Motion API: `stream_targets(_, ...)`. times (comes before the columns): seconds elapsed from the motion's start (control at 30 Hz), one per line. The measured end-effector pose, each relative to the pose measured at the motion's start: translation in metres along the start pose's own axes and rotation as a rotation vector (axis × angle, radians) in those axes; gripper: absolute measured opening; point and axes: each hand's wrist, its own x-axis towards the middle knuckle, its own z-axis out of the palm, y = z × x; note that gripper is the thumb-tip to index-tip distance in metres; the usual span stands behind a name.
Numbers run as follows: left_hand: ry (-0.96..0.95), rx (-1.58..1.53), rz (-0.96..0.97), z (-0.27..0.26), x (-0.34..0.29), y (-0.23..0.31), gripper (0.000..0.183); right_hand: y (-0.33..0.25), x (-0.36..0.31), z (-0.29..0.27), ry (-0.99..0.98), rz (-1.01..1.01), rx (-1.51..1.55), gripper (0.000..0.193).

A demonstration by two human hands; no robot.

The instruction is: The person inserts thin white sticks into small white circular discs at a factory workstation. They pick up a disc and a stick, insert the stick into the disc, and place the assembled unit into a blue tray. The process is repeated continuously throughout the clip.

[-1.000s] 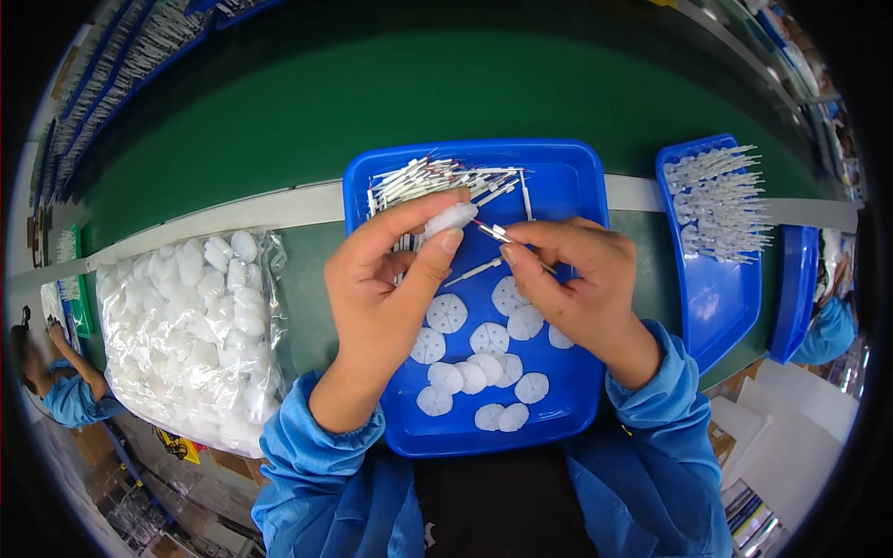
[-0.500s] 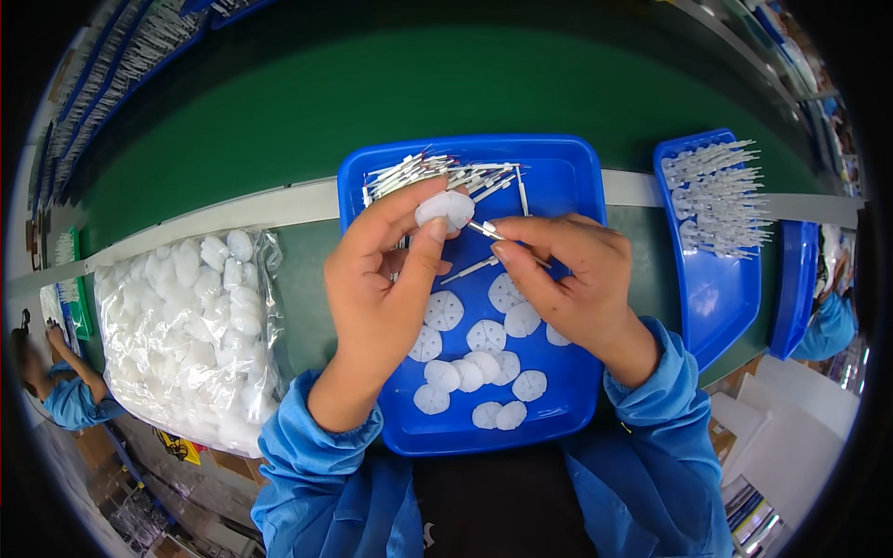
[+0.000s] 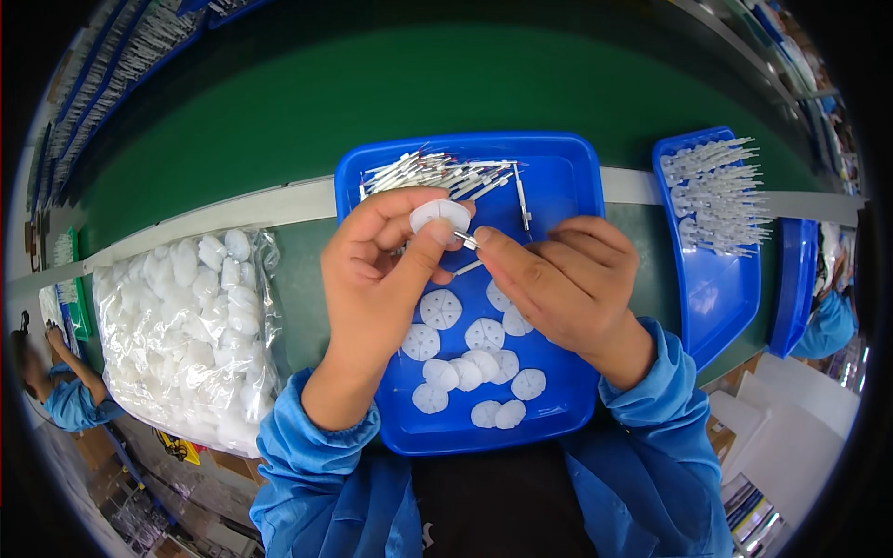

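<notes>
Between the thumb and fingers of my left hand [image 3: 377, 265] is a round white disc [image 3: 441, 217], tilted above the tray. My right hand [image 3: 567, 284] pinches a thin white rod with a metallic part [image 3: 468, 241], whose end meets the disc's lower right edge. Whether the rod sits inside the disc or only touches it, I cannot tell. Beneath both hands lies a blue tray [image 3: 581, 409]. Several loose white discs [image 3: 441, 310] with small holes are spread in it, and a pile of thin white rods [image 3: 419, 172] fills its far left part.
At the left stands a clear plastic bag [image 3: 186, 325] full of white discs. A second blue tray [image 3: 712, 302] on the right holds several rods with discs attached [image 3: 714, 195]. Green table surface [image 3: 446, 84] extends beyond the trays. Another person [image 3: 79, 391] sits at far left.
My right hand has slid its fingers forward along the rod, close against the disc, so less of the rod shows. The disc has shifted slightly down and left.
</notes>
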Motion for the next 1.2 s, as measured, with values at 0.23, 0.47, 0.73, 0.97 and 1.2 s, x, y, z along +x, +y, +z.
stream_targets(0.23,0.051,0.046,0.038,0.001,0.001,0.0,0.034,-0.004,0.006,-0.003,-0.006,0.224,0.206,0.027)
stream_targets(0.47,0.022,0.091,0.133,0.004,-0.002,-0.003,0.036,-0.004,0.005,-0.003,-0.027,0.289,0.235,0.022)
stream_targets(0.73,0.026,0.136,0.129,0.004,-0.002,-0.004,0.035,-0.005,0.006,-0.003,-0.053,0.337,0.264,0.021)
stream_targets(0.97,0.007,0.574,0.433,0.003,-0.002,-0.01,0.033,-0.011,0.007,-0.002,-0.12,0.549,0.362,0.016)
stream_targets(1.2,0.056,0.546,0.513,0.008,-0.002,-0.013,0.037,-0.004,0.003,0.005,-0.045,0.423,0.334,0.015)
